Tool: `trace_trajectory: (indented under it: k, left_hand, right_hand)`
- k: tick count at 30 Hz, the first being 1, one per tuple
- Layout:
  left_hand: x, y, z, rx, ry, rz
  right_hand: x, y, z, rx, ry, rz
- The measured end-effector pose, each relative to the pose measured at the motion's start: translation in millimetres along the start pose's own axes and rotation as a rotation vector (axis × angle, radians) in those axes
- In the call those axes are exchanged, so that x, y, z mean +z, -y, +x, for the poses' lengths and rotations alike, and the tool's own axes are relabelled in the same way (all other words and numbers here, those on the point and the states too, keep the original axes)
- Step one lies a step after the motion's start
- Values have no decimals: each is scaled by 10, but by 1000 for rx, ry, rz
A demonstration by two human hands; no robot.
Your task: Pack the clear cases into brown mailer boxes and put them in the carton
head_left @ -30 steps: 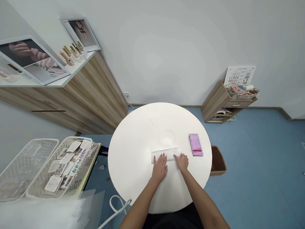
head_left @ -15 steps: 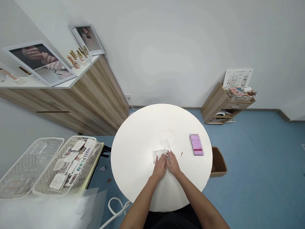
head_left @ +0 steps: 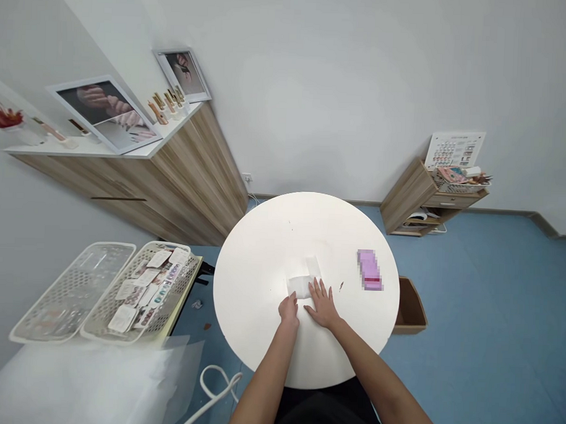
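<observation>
A thin white sheet, paper or tissue, lies folded into an angled strip on the round white table; one arm of the strip points away from me. My left hand is closed at the sheet's near left corner, its thumb and fingers pinching the edge. Flat on the table, my right hand has its fingers spread, and the fingertips press the sheet's right end. To the right is a purple oblong thing, blurred by pixels, which neither hand touches.
White baskets with cards stand at the left, near a wooden cabinet topped with picture frames. A brown bin is below the table's right edge. A small wooden shelf unit stands by the wall. A white cable hangs lower left.
My hands have moved apart: the left has gone left and closed at the sheet's corner, while the right has spread out flat. The view has shifted slightly.
</observation>
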State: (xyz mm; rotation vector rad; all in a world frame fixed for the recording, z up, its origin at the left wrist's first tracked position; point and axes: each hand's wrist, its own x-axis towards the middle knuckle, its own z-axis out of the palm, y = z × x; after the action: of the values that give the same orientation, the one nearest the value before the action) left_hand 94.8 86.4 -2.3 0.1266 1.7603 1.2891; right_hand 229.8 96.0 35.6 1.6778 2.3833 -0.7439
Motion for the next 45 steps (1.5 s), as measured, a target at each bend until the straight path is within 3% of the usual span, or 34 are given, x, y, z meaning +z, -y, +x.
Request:
trace_trajectory:
  k: [4,9,12,16,20,23,26,31,37,42,45]
  left_hand:
    - [161,-115,-1,96,71,91]
    - [316,-225,-187,343,238,208]
    - [371,-209,-268,538,375,435]
    - [338,-120,-266,747,472,738]
    - [214,-40,-238,1053,617,1055]
    - [126,-27,-211,1257,625,1275]
    - [105,-69,-127,1362,595,1407]
    - [201,-253,48,1407,650,1479]
    - [222,-548,32,1349,824,1345]
    - [310,-816,92,1141,945,1197]
    - [442,-913,179,982,870,1118]
  right_hand:
    - [-51,-14,7,6,42,16]
    - [-56,-36,25,-15,41,50]
    - [-33,-78,18,-51,-15,117]
    - [-12,-227,-34,-147,-156,289]
    - [-31,-426,-83,-268,-341,344]
    - [-62,-517,-53,-306,-346,193]
    - [-81,-527,30,-305,-275,71]
    - [-104,-439,152,-218,-239,4]
    - [-303,-443,132,-178,-192,62]
    - [-659,-563,276,-193,-105,254]
    - [-822,-603,477,-115,-78,352]
